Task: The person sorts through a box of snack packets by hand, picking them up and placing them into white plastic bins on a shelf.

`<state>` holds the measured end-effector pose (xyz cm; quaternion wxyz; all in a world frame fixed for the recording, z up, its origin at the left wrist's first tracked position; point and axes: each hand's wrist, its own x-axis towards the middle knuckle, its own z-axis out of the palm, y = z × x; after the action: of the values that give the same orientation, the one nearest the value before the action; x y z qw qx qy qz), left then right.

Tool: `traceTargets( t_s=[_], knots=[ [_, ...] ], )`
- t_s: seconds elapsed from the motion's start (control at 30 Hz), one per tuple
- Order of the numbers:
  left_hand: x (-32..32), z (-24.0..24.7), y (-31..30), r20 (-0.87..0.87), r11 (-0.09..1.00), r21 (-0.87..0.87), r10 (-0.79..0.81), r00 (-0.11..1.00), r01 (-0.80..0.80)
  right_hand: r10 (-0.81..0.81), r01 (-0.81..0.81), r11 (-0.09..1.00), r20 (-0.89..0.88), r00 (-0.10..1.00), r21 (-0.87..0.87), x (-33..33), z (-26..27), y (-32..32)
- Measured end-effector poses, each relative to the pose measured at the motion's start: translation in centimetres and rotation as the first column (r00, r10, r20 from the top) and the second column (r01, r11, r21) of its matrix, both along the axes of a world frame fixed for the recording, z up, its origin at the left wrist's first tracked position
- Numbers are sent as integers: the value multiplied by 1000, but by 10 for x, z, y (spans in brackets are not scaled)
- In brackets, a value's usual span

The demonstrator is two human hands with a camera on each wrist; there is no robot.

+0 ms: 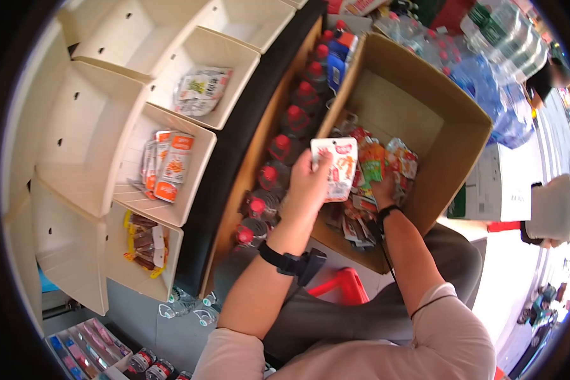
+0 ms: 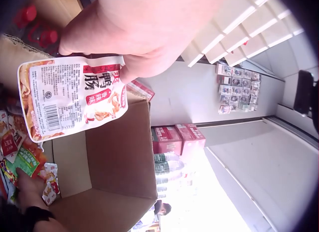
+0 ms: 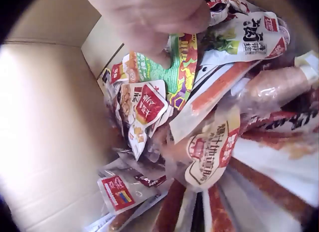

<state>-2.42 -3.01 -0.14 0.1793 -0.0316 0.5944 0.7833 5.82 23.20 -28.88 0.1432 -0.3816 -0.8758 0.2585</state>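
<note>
My left hand [image 1: 311, 177] pinches a white snack packet [image 1: 341, 171] with red print, thumb across its face, over the left edge of a cardboard box [image 1: 446, 149]. The packet's printed side, with a barcode, faces the left wrist view. Inside the box, my right hand [image 1: 384, 192] is down among the snacks, its fingers curled at a green and orange snack packet [image 3: 174, 67] and partly covering it. Around it lie a white packet with a red label [image 3: 149, 102], a pack with green leaves on it [image 3: 246, 40] and several sausages in clear wrap [image 3: 204, 152].
White bins [image 1: 190, 149] to the left hold orange-and-white packets [image 1: 171, 164], silvery packets [image 1: 202, 90] and brown sticks [image 1: 149, 244]. Red-capped bottles [image 1: 294, 120] line the gap beside the box. A red stool [image 1: 348, 288] stands below, and wrapped water bottles [image 1: 506, 38] are at the far right.
</note>
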Motion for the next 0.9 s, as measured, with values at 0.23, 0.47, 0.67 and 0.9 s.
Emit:
traceTargets(
  t_s=[0.23, 0.47, 0.67, 0.9],
  knots=[
    [-5, 7, -4, -27, 1000, 26, 1, 1000, -1, 1, -68, 923, -174, 985, -380, -5, 0, 20],
    [-14, -6, -6, -50, 999, 35, 4, 999, -2, -29, -245, 827, -475, 880, -505, -29, 113, 73],
    [-9, 11, -4, -52, 996, 91, 9, 999, -5, -172, -493, 362, -577, 799, -791, -17, 311, 37],
    [-2, 4, -1, -289, 998, -31, 50, 956, -62, 11, -686, 254, -707, 707, -682, -74, 389, -28]
  ],
)
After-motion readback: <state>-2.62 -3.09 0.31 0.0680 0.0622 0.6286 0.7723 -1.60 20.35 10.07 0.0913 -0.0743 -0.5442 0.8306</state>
